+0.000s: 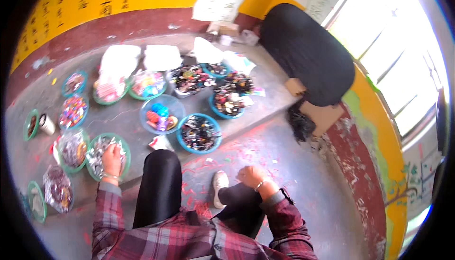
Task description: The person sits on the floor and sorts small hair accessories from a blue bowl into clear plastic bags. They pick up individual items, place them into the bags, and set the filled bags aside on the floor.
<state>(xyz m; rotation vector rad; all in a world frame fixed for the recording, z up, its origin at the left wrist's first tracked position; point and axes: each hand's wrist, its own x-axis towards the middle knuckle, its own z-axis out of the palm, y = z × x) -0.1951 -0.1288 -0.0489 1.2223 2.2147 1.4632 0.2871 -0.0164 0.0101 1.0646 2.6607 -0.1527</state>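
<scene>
My left hand (112, 160) reaches into a green basin (127, 159) at the lower left. Its fingers are drawn together among small silvery pieces (97, 155); whatever they pinch is too small to make out. Over my right knee, clear of the basins, hovers my right hand (252, 176). Slightly blurred, it has curled fingers, and anything inside them is hidden. A blue basin (219, 141) of dark, shiny small pieces stands just beyond my left knee. Beside it, a clear bluish bowl (143, 126) holds blue, orange and purple bundles.
More basins stand on the grey ledge: one with multicoloured pieces (73, 110), one with a plastic bag (73, 153). White packs (121, 61) lie behind. A white cup-like container (47, 124) stands far left. A large black cushioned object (308, 54) leans right, beside a black bag (300, 122).
</scene>
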